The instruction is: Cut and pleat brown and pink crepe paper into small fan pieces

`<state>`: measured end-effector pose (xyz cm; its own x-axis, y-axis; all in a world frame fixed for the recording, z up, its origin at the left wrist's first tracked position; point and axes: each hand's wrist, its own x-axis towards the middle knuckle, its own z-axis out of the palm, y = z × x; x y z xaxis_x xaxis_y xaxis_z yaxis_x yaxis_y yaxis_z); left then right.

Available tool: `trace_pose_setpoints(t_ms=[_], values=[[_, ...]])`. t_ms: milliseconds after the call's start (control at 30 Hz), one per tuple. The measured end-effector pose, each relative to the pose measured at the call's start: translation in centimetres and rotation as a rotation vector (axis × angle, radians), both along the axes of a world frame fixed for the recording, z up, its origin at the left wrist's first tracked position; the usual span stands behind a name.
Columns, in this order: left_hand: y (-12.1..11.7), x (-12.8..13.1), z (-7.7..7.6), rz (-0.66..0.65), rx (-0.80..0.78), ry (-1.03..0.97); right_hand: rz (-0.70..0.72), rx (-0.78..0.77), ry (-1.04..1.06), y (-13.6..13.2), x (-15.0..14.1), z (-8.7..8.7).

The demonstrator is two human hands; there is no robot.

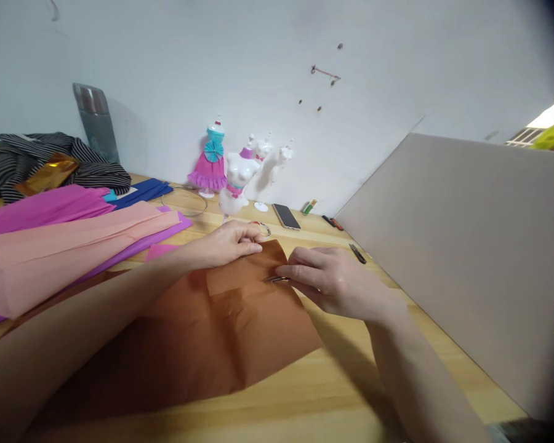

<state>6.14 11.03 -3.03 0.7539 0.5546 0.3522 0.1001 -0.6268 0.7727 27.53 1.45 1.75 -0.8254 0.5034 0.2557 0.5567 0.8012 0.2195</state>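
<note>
A large brown sheet of paper lies in front of me, creased down the middle, with a flap of it folded over at the top. My left hand is closed on the upper edge of this flap, thumb and fingers pinching it. At the right edge of the sheet, my right hand is closed around what look like small scissors. Their short metal tips lie against the brown paper, and my fingers hide the rest. Just beyond the left fingertips is a small ring-shaped item, partly covered.
Pink, peach and purple sheets are piled at left, by striped cloth and a bottle. Small dress forms, one in a pink skirt, stand by the wall. A phone, a cutter and a white panel are rightward.
</note>
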Motion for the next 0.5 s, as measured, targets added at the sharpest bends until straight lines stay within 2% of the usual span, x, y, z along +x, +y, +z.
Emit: trace_pose_setpoints(t_ms=[500], values=[[-0.09,0.06,-0.22,0.043,-0.004,0.038,0.056,-0.048,0.088,0.37,0.83,0.20]])
